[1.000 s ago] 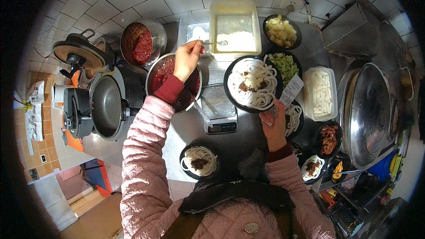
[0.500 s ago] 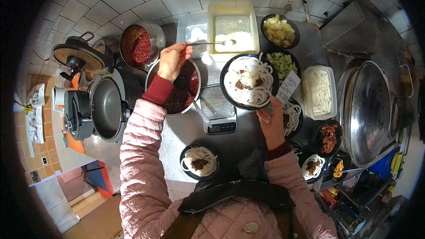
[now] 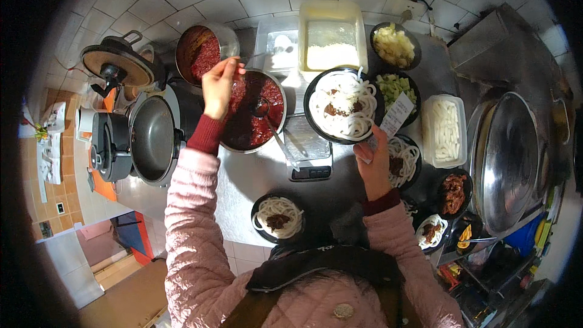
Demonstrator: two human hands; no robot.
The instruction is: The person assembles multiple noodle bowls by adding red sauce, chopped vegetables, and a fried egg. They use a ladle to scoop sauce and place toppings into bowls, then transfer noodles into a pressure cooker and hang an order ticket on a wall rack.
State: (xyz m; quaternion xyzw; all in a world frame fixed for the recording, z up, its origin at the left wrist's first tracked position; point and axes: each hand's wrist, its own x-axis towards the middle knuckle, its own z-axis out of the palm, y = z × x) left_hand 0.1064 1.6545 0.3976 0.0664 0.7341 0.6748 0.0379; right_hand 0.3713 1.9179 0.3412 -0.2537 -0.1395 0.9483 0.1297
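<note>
My right hand (image 3: 373, 161) grips the near rim of a black bowl (image 3: 314, 129) of thick white noodles (image 3: 346, 124). The noodles carry brown sauce and pale bits. A printed paper slip (image 3: 396, 115) pokes up from the same fingers. My left hand (image 3: 220, 88) is raised over the left side of a steel pot (image 3: 284, 106) of dark red sauce, its fingers pinched together. Whatever they hold, if anything, does not show. A ladle (image 3: 280, 140) leans in that pot. Beyond the noodle bowl stands a clear tub (image 3: 363, 48) of white crumbs.
Another sauce pot (image 3: 228, 42) stands at back left, near an uncovered cooker (image 3: 153, 140). A kitchen scale (image 3: 311, 173) sits mid-counter, a sauced noodle bowl (image 3: 278, 218) nearer me. On the right are a tub (image 3: 444, 130) of white pieces and a big steel lid (image 3: 510, 164).
My left hand has drawn back left from the crumb tub, and the spoon it held is no longer visible. My right hand still holds the noodle bowl. The view has shifted slightly.
</note>
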